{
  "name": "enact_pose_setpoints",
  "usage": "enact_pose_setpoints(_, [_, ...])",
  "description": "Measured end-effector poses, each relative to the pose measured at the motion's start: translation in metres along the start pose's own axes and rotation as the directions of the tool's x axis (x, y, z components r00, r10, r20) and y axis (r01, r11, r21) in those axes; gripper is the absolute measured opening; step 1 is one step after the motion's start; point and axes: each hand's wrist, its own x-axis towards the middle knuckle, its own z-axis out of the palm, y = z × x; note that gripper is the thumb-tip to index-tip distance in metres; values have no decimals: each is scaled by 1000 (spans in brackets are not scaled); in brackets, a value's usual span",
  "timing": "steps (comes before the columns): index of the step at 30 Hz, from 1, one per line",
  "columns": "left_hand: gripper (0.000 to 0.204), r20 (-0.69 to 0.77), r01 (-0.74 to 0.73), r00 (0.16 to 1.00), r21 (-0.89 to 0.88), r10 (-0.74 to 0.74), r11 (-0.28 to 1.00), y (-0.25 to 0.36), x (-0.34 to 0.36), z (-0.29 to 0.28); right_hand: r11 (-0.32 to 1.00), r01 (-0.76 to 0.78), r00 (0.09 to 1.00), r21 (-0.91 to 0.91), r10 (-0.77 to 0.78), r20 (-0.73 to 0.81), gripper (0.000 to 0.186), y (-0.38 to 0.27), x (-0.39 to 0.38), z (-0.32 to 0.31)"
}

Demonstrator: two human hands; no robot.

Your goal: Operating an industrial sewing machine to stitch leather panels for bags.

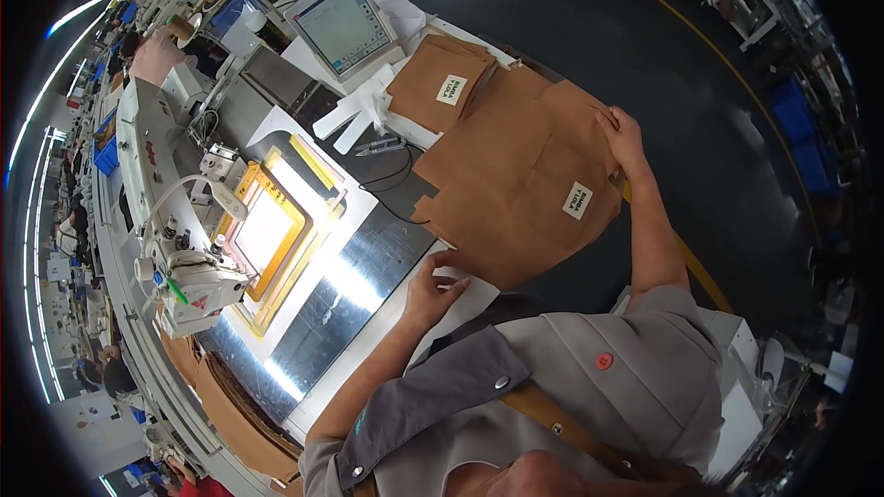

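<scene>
- I have the right hand (pixel 629 140) at the upper right edge of the brown sheet (pixel 511 161), fingers bent over it in what looks like a pinch; I can't see the thumb.
- My left hand (pixel 429 299) is loosely curled with a gap between thumb and fingers, just beside the sheet's lower left edge; whether a fingertip touches, I can't tell.
- The relation I go by: the sheet lies between the two hands, up and right of the left one, left of and below the right one. Its outline is too uneven for me to call a long axis.
- Its pale label (pixel 577 201) sits nearer the right hand.
- Beyond the sheet's upper left side is a brown stack (pixel 414 92).
- Left of the sheet, well apart, I see the yellow frame (pixel 293 247) at the sewing machine (pixel 195 290); the left hand is the nearer one.
</scene>
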Motion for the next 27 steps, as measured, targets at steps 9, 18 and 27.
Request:
enact_pose_setpoints(9, [36,-97,-158,974,365,207,917,20,40,1,999,15,997,-40,-12,80,29,-7,22,-7])
enact_pose_setpoints(18, [28,-353,-50,919,339,176,939,32,49,-24,972,90,978,-215,-127,-168,28,15,21,-9])
enact_pose_setpoints(27, [21,-518,78,855,190,32,979,-17,-32,-69,921,361,889,148,-388,244,18,-132,3,115])
